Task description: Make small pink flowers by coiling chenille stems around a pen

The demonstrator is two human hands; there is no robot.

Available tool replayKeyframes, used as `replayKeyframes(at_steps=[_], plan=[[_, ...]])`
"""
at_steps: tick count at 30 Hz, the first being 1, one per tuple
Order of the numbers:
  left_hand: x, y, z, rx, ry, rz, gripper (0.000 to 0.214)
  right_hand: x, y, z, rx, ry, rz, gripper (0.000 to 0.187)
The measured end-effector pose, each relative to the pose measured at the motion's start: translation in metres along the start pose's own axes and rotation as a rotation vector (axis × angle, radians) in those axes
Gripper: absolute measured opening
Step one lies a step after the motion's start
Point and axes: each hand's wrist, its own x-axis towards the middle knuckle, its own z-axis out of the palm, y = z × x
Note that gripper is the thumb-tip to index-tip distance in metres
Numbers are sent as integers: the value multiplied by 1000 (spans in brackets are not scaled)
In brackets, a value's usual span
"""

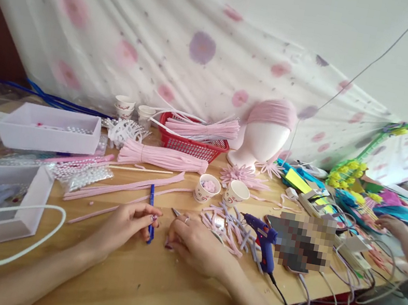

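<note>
My left hand is low over the table with thumb and fingers pinched together. A tiny shiny thing shows at its fingertips, too small to name. A blue pen runs under or behind these fingers, apparently on the wood. To the right, my right hand is curled closed, palm down. A pointed metal tip sticks out past its knuckles; the rest of that tool is hidden. Below its fingertips is a small pinkish piece. Cut pink and grey fuzzy stems lie beside this hand.
Right of the stems lies a blue glue gun with its cord. Paper cups, a pink stem bundle, a red basket and a white foam head stand behind. White boxes are left; another person's hand is right.
</note>
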Motion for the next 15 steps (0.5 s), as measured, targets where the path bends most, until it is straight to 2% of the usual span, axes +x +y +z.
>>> replayKeyframes(at_steps=[2,4,7,8,10,13,15], plan=[[1,0,0,-2,-4,-11,35,0,1,-15,25,109,53,4],[1,0,0,0,-12,-15,34,0,4,-38,47,306,115,3],[1,0,1,18,-25,1,34,2,15,-71,-52,633,165,5],[1,1,1,27,-26,6,34,3,21,-77,-91,698,176,5],[0,2,1,48,-25,11,33,8,33,-81,-159,765,207,5],[0,1,2,63,-28,8,32,15,46,-75,-160,694,289,8],[1,-2,1,78,-49,14,32,12,46,-75,-104,771,309,13]])
